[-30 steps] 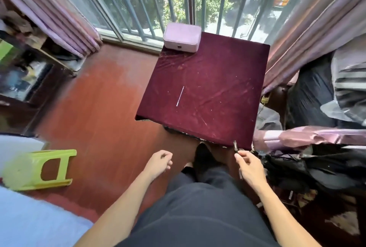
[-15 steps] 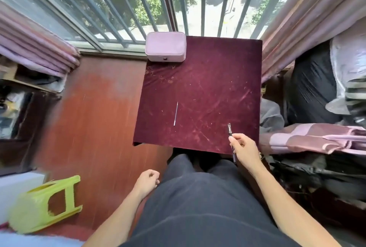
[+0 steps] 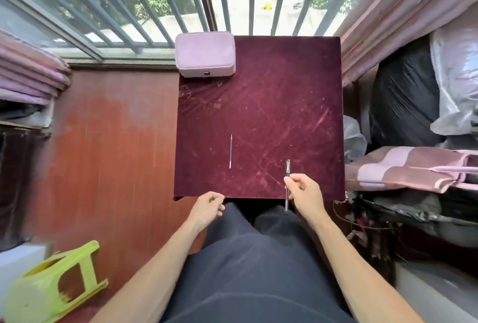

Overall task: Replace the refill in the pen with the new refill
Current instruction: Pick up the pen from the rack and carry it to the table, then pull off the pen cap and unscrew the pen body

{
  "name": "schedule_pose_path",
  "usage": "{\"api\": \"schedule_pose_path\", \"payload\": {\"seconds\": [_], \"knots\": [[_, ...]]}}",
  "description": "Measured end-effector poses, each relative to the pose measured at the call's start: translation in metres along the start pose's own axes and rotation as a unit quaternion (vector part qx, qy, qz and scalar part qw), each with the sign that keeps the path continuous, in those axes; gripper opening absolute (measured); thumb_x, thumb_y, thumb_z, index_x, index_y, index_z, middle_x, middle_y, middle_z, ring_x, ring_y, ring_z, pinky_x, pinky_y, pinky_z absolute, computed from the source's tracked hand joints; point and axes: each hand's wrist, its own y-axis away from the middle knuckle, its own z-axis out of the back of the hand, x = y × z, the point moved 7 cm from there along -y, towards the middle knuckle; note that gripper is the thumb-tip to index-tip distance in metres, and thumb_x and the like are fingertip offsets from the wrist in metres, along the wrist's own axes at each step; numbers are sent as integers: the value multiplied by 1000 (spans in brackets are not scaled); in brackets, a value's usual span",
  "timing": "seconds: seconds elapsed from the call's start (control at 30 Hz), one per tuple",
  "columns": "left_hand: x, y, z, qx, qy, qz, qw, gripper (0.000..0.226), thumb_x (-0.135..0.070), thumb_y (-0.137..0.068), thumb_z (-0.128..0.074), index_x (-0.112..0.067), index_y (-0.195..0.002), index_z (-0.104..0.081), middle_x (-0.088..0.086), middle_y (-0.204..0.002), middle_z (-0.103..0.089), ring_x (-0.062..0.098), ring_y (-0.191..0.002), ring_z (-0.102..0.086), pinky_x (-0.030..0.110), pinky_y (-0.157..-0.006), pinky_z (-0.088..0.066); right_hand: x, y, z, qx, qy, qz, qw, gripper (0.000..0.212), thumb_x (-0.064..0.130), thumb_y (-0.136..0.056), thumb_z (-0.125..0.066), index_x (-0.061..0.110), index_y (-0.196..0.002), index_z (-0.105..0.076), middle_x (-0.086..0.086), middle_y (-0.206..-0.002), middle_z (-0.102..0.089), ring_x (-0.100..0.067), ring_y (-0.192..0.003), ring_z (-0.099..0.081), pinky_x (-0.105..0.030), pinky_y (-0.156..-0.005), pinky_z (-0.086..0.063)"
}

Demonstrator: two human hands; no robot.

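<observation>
Right hand (image 3: 306, 194) is pinching a slim, clear, dark-tipped pen (image 3: 287, 167) over the counter's (image 3: 284, 102) near edge.
The thin refill (image 3: 230, 151) is lying on the counter, well left of those fingers (image 3: 291, 179); left hand (image 3: 208, 207) is hanging loosely curled, empty.

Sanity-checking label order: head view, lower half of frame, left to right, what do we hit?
Order: lime-green plastic stool → left hand → thin silver-grey refill → black-and-clear plastic pen → pink-and-lilac striped fabric. The right hand overlaps the pen, so it is left out.

pen (image 3: 287, 170): dark, slim, held near cloth's near edge | new refill (image 3: 230, 151): thin, flat on cloth
</observation>
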Motion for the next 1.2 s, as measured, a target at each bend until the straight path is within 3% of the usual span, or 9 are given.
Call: {"api": "schedule_pose_path", "payload": {"seconds": [0.2, 0.3, 0.4, 0.57, 0.73, 1.0, 1.2], "knots": [[-46, -29, -47, 45, 45, -39, 997, 13, -17, -104, -53, -20, -101, -66, 0, -82, -68, 7, -61, -58, 13, -55, -45, 7, -31, -34, 40, -8, -10, 999, 5, 30, -102, -71, 28, -98, -72, -2, -88, -79, -2, -58, -66, -32, -73, -59], [-69, -55, -69, 49, 76, -73, 993, 13, -23, -102, -57, -30, -103, -67, -3, -92, -73, 0, -66, -65, 11, -63, -47, 6, -56, -50, 48, -18, 5, 999, 5, 32, -102, -72, 27, -102, -73, 2, -92, -79, -2, -68, -71, -30, -74, -61], [-83, -86, -87, 46, 131, -92, 986, 15, -31, -99, -59, -41, -108, -66, -7, -104, -77, -5, -82, -69, 14, -71, -54, 1, -83, -63, 51, -15, 25, 998, 7, 29, -102, -73, 23, -102, -76, 4, -91, -80, -14, -84, -76, -32, -77, -62], [-85, -134, -107, 25, 176, -112, 978, 18, -34, -100, -57, -49, -102, -68, -20, -101, -77, -1, -95, -73, 13, -69, -55, -15, -120, -80, 35, -29, 57, 997, 12, 27, -102, -72, 35, -95, -76, 17, -91, -81, -5, -82, -77, -21, -72, -60], [-75, -166, -116, 19, 227, -117, 967, 19, -32, -99, -59, -42, -106, -73, -12, -106, -79, 3, -95, -75, 16, -72, -57, -39, -142, -93, 13, -63, 50, 997, 7, 23, -101, -75, 19, -102, -80, 7, -90, -82, -8, -80, -77, -20, -71, -59], [-61, -188, -126, 39, 260, -106, 959, 23, -33, -97, -64, -19, -112, -75, 1, -108, -79, 14, -103, -76, 30, -86, -58, -51, -150, -100, 14, -70, 64, 995, 3, 21, -97, -80, 23, -96, -79, 12, -89, -81, -5, -76, -77, -16, -68, -59], [-65, -191, -123, 38, 268, -131, 954, 16, -23, -99, -64, -11, -103, -74, 1, -91, -79, 10, -87, -77, 23, -78, -59, -41, -150, -91, 99, -65, 83, 989, 17, 16, -92, -85, 25, -106, -79, 8, -97, -83, -10, -86, -80, -25, -80, -64]]}}
